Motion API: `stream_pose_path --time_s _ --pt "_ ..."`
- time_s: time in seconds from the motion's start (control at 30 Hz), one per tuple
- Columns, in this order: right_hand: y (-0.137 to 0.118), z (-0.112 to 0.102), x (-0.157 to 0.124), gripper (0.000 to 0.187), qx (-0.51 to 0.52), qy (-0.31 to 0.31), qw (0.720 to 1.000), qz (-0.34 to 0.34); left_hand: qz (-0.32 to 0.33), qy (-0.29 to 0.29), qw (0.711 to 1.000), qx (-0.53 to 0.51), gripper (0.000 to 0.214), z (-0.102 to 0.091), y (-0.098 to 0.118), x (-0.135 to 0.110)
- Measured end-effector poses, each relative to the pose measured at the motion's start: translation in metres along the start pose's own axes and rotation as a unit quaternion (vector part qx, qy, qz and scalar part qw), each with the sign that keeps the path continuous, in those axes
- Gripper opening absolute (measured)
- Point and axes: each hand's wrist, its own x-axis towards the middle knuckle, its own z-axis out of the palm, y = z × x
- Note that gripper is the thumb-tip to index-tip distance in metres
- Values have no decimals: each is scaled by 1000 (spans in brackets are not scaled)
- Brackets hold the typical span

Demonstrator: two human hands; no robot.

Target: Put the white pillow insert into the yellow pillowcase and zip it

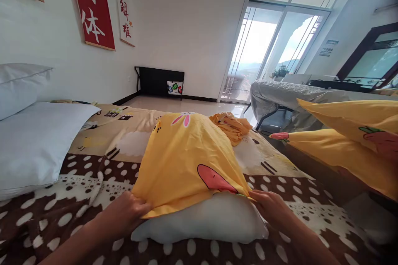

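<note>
A yellow pillowcase [183, 153] with a rabbit and carrot print covers most of a white pillow [202, 221] lying on the bed. The pillow's near end sticks out of the case's open edge. At the left corner of that edge, my left hand [132, 209] grips the cloth in closed fingers. My right hand [264, 201] pinches the edge at the opposite corner, beside the pillow's right side. Whether my fingers also hold the pillow is hidden.
Two white pillows [34, 145] are stacked at the left. A crumpled yellow cloth [231, 126] lies beyond the case on the patterned blanket [174, 252]. Yellow pillows [336, 145] stand at the right, near a plastic-covered table [280, 91]. Sliding glass doors [264, 49] are behind.
</note>
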Motion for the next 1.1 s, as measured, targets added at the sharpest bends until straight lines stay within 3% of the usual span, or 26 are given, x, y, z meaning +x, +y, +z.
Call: stream_pose_path --time_s 0.13,0.2,0.3,0.4,0.53,0.67,0.73,0.83,0.93,1.1 --pt "22 -27 -8 27 -35 0 997 -67 36 84 995 40 20 -34 -2 -4" --pt "23 -42 -8 28 -48 13 995 -92 38 86 994 57 21 -37 -3 -7" --pt "13 -45 -10 30 -33 11 994 -101 16 41 998 50 18 -15 0 -12" --pt "5 -29 -17 31 5 -36 996 -81 4 0 1000 25 18 10 5 -12" --pt "8 -15 -24 28 -2 -67 996 -58 14 45 999 24 20 9 5 -6" --pt "-3 -31 -13 31 -77 55 994 -63 1 108 991 75 22 -3 1 -4" --pt "-23 -43 1 38 -98 132 984 -71 -24 110 987 113 20 -1 6 -2" --pt "-56 -54 25 37 -98 199 970 -104 -27 110 981 160 36 6 24 11" --pt "-76 -47 47 28 -92 227 963 -111 19 121 977 174 34 10 41 36" --pt "-75 -17 66 19 -94 242 962 -81 42 166 966 193 19 -3 50 74"
